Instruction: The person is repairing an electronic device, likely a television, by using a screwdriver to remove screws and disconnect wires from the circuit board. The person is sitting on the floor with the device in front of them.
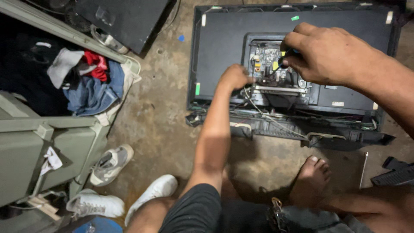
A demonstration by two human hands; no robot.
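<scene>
Looking down from my head, I count one flat-screen television (pixel 224 47) lying face down on the concrete floor (pixel 159 125), its back cover off, with one circuit board (pixel 267 58) exposed near the middle. Both my hands are on it. My left hand (pixel 235 77) is curled into a loose fist at the left edge of the board, resting on the panel just beside a bundle of thin wires (pixel 276 121); I cannot tell whether it grips anything. My right hand (pixel 325 54) is closed over the top right of the board, fingers pinched round something small with a blue tip that is mostly hidden, so I cannot name it. My one bare foot (pixel 312 179) sits just below the television's lower edge. To the left I count three white shoes (pixel 112 164), loose on the floor, well apart from the set. One open greenish box (pixel 51 146) stands at the far left, holding a heap of clothes (pixel 88 84): grey, red and blue pieces. A dark flat panel (pixel 125 19) lies at the top, above the box. At the right, one thin metal rod (pixel 363 169) lies on the floor beside a black plastic part (pixel 396 172).
</scene>
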